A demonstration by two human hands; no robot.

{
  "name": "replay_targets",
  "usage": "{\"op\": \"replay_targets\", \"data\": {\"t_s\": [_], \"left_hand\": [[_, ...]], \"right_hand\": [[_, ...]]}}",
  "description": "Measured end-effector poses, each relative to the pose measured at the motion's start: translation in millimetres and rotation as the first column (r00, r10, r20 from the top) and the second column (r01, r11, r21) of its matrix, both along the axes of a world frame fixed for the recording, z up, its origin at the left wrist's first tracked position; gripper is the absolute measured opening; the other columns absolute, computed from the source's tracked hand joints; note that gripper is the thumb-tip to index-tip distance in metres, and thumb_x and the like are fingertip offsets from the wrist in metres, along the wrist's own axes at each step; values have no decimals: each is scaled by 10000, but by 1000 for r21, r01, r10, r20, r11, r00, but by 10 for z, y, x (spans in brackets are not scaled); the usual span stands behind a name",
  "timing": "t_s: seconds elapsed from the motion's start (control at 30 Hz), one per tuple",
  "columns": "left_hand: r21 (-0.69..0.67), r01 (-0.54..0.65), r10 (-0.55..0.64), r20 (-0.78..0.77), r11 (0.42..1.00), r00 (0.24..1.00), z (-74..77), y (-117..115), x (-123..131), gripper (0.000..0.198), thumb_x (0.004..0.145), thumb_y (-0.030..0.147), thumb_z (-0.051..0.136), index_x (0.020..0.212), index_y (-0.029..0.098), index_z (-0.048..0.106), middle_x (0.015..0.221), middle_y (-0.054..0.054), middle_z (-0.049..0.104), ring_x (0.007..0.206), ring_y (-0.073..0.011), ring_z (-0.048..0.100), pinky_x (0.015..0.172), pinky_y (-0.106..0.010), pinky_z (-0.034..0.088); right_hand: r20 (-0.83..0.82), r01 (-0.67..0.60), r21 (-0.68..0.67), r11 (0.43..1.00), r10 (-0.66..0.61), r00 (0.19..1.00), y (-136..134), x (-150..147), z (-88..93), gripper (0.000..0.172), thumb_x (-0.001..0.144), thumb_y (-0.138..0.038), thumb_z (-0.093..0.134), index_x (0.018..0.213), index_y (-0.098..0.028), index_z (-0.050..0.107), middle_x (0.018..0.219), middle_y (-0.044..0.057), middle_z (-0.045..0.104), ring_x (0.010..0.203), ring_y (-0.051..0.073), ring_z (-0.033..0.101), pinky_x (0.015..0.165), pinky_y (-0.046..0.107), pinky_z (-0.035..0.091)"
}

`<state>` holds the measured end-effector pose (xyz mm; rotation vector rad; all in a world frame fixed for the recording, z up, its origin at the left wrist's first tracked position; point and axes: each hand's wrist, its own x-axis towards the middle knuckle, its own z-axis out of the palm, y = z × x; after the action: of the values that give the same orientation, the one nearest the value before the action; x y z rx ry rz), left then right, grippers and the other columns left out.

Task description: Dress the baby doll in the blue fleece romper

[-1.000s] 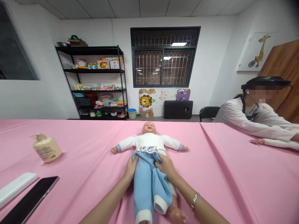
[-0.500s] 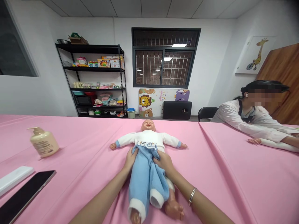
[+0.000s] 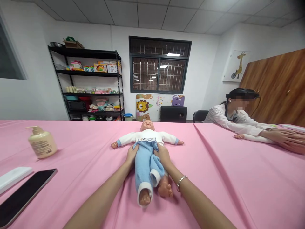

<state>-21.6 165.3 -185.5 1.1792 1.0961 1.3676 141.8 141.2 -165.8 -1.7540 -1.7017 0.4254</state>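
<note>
A baby doll [image 3: 147, 135] in a white top lies on its back in the middle of the pink table [image 3: 214, 165], head away from me. Light blue trousers [image 3: 145, 165] cover its legs, and both bare feet stick out of the white cuffs. My left hand [image 3: 132, 155] grips the trouser waistband at the doll's left side. My right hand [image 3: 162, 154], with a bracelet on the wrist, grips the waistband on the other side. Both hands are closed on the fabric at the doll's waist.
A cream pump bottle [image 3: 42, 145] stands at the left. A dark tablet [image 3: 22, 194] and a white case [image 3: 13, 178] lie at the near left edge. Another person [image 3: 238, 117] leans on the table at the right, hands on another doll. Shelves [image 3: 88, 86] stand behind.
The trousers have been pulled further up the doll's legs, so both feet now show past the cuffs. My hands moved up toward the doll's waist. The view pulled back.
</note>
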Motion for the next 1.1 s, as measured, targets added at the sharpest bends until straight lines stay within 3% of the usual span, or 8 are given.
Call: {"op": "replay_targets", "data": {"t_s": [0.13, 0.27, 0.33, 0.4, 0.57, 0.8, 0.97, 1.1], "left_hand": [[26, -11, 11, -10, 1000, 1000, -39, -6, -37, 603, 678, 519, 576, 1102, 96, 509, 1121, -102, 550, 965, -145, 559, 862, -244, 464], [28, 11, -11, -3, 1000, 1000, -28, -17, -39, 675, 613, 578, 617, 1075, 96, 525, 1097, -105, 563, 984, -165, 557, 880, -261, 463], [17, 28, -28, 5, 999, 1000, 3, -51, -26, 678, 619, 583, 614, 1091, 105, 528, 1107, -101, 560, 1006, -172, 554, 905, -276, 459], [-10, 94, -93, 41, 996, 995, 49, -111, -18, 657, 651, 560, 606, 1129, 119, 515, 1138, -98, 545, 1023, -170, 553, 929, -288, 454], [-51, 401, -390, 154, 915, 908, 155, -283, -44, 681, 656, 388, 677, 1246, 159, 422, 1202, -104, 503, 1037, -171, 556, 973, -309, 432], [-17, 190, -190, -5, 982, 982, 71, -175, -41, 592, 683, 469, 616, 1153, 137, 479, 1178, -91, 522, 1075, -183, 531, 945, -302, 436], [75, 32, -22, -128, 997, 991, 15, 12, -28, 606, 662, 521, 571, 1087, 94, 506, 1146, -105, 534, 1074, -202, 515, 963, -306, 411], [108, 8, 10, -166, 994, 986, 2, 80, -10, 596, 677, 542, 527, 1071, 94, 515, 1146, -102, 533, 1050, -193, 523, 940, -300, 418]], "right_hand": [[-94, -152, -44, 987, 148, 985, -84, 58, 27, 372, 766, -351, 369, 1033, -171, 556, 1002, 23, 567, 799, 22, 455, 725, 125, 296], [-371, -525, -80, 847, 463, 805, -171, 169, 116, 611, 671, -520, 524, 1179, -184, 470, 1163, 18, 505, 995, 68, 496, 895, 182, 404], [-398, -568, -95, 817, 492, 774, -193, 202, 143, 777, 557, -481, 650, 1240, -197, 413, 1210, 17, 472, 1054, 86, 489, 943, 203, 413], [-375, -522, -138, 842, 444, 814, -198, 198, 139, 759, 529, -395, 672, 1215, -170, 440, 1173, 30, 499, 1015, 88, 506, 921, 209, 427], [-357, -380, -126, 916, 316, 879, -183, 83, 65, 398, 607, -269, 500, 944, -73, 581, 934, 54, 592, 794, 38, 510, 724, 131, 414], [-204, -158, 17, 987, 158, 966, -155, -12, -17, 289, 633, -239, 427, 821, -98, 596, 863, 34, 598, 721, 10, 458, 654, 99, 310], [-154, -177, 0, 984, 175, 972, -155, -27, -33, 302, 638, -262, 436, 847, -118, 601, 862, 34, 595, 733, 18, 450, 679, 108, 299], [-165, -184, -13, 983, 179, 970, -187, -30, 0, 295, 641, -260, 443, 849, -126, 604, 838, 23, 592, 707, 14, 448, 652, 104, 285]]}}
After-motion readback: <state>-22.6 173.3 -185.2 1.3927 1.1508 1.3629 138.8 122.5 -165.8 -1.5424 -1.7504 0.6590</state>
